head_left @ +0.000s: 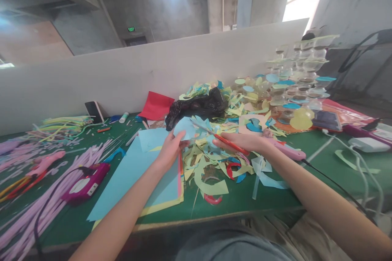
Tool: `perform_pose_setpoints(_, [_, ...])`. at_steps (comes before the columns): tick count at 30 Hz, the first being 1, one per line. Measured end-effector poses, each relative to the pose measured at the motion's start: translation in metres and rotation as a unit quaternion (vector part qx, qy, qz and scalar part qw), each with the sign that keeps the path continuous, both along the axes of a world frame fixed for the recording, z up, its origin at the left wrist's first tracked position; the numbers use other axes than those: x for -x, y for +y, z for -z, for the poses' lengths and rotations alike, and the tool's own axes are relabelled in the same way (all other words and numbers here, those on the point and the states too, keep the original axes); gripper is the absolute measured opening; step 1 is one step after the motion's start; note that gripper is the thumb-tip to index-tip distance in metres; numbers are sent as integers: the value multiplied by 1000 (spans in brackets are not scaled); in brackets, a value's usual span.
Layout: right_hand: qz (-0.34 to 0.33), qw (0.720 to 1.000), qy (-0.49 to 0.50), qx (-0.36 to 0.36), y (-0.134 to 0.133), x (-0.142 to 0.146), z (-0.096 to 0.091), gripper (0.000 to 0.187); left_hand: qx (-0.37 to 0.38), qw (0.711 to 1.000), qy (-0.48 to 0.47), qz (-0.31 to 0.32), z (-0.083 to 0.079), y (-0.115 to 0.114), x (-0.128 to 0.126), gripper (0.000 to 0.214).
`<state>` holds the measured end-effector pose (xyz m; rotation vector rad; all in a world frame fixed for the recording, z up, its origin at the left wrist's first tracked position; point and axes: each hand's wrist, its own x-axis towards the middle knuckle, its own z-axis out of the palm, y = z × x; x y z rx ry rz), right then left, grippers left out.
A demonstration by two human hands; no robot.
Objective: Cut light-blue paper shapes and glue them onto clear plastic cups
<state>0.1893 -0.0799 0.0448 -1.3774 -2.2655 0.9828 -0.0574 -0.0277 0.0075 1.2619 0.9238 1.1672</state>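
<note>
In my left hand [173,147] is a piece of light blue paper [185,127], pinched between thumb and fingers. My right hand [237,142] is closed round the red handles of a pair of scissors [225,139]. The blades point left, toward the blue paper's right edge; whether they touch it I cannot tell. Below both hands lies a heap of paper scraps [211,181], mostly pale green and blue, some with curved cuts. A stack of coloured sheets [122,185], light blue on top, lies under my left forearm.
Behind the hands sits a black plastic bag [199,108]. Stacked clear cups [309,63] with paper discs stand at the back right. On the left are lilac strips [58,195] and a magenta device [87,183]. White cables [358,159] trail at the right. A low partition [128,73] closes the back.
</note>
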Motion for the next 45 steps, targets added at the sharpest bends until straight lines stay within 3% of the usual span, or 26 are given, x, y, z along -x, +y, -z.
perform_pose_setpoints(4, [-10, 1000, -13, 18, 2, 2, 0, 56, -40, 999, 33, 0, 1, -1, -1, 41])
perform_pose_setpoints(11, [-1, 999, -33, -20, 10, 1, 10, 57, -51, 997, 58, -1, 7, -1, -3, 39])
perform_pose_setpoints(19, [99, 990, -81, -59, 19, 2, 15, 63, -22, 1000, 16, -11, 4, -1, -3, 37])
perform_pose_setpoints(21, [86, 992, -77, -43, 15, 2, 12, 62, -16, 1000, 17, -14, 2, -3, -4, 40])
perform_pose_setpoints(26, [-22, 999, -28, -9, 2, 1, 2, 56, -12, 1000, 13, 18, 3, -5, -6, 42])
perform_pose_setpoints(33, [2, 1000, -23, 11, 8, -1, 8, 52, -32, 998, 34, 31, 8, -1, -6, 43])
perform_pose_setpoints(45, [74, 994, -62, -59, 17, 2, 18, 64, -30, 999, 19, 6, 7, -2, -6, 37])
